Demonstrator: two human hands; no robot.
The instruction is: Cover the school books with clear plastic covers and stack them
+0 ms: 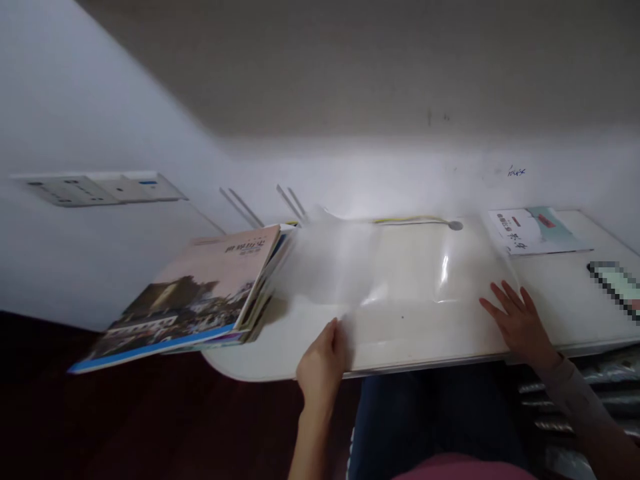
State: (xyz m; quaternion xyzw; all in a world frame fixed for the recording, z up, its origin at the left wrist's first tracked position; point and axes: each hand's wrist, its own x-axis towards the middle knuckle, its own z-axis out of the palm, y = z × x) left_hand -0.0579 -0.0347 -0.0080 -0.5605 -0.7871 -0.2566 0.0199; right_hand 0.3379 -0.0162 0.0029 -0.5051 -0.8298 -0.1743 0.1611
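A clear plastic sheet [415, 280], shiny with reflections, lies over the white desk. Its left part is raised and blurred. My left hand [323, 360] is closed at the sheet's lower left part, thumb on top, pinching the film near the desk's front edge. My right hand [517, 323] is open, its fingers spread over the right side of the sheet. To the left of the sheet is a stack of books [200, 287], the top one with a pinkish cover and a blue lower edge, jutting past the desk's rounded corner.
A thin booklet [540, 231] lies at the back right of the desk [260, 357]. A pixelated phone-like object [617, 287] is at the far right. Wall sockets [100, 189] are on the left. A round cable hole [455, 225] sits near the back wall.
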